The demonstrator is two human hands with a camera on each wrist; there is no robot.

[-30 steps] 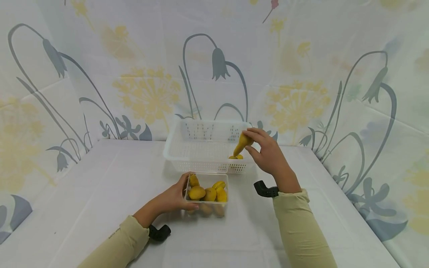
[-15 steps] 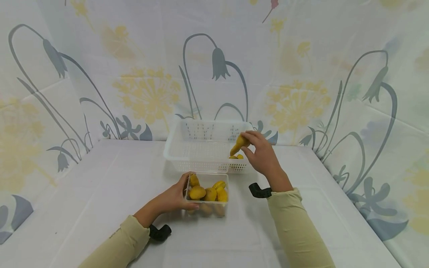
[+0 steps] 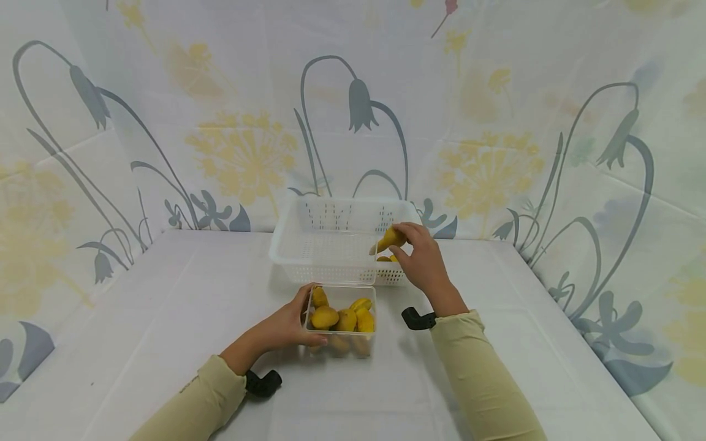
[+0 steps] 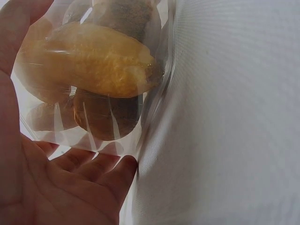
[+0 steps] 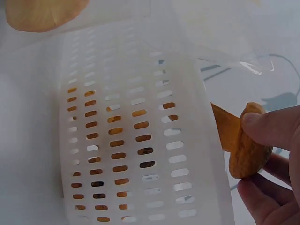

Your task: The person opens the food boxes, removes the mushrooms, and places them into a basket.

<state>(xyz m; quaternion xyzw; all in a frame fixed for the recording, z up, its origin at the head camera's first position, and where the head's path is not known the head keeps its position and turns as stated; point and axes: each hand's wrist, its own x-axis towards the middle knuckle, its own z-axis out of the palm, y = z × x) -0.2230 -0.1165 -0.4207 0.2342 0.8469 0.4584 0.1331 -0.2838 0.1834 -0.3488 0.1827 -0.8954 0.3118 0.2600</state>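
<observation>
- Yellow gourd [image 3: 391,239], head view: in the R hand [image 3: 423,262], pinched betw. thumb & fingers at its fat end, narrow tip aimed down-left over the right part of the white basket [image 3: 390,275].
- Head view, cont.: tip is at/behind the edge of the clear lid [image 3: 344,251] raised behind the box; can't tell if they touch. Looks like a carry, so best to lift tip well over the lid edge, no dragging, else lid may get knocked.
- Head view, near side: L hand [image 3: 280,324] grips the clear box [image 3: 342,332] at its left end, thumb in front. Box pieces [image 3: 324,317] are yellow too; a few basket pieces [image 3: 384,259] show below the gourd.
- L wrist view: fingers bent round box end, box resting on white cloth [image 4: 234,112]. Firm but light hold is prob. best, b/c thin plastic may flex.
- R wrist view: thumb on one side of gourd, fingers opp., just beside basket rim. Shaded orange bit by rim: neck or another piece, can't tell. Grip looks OK; raise wrist enough to clear rim.
</observation>
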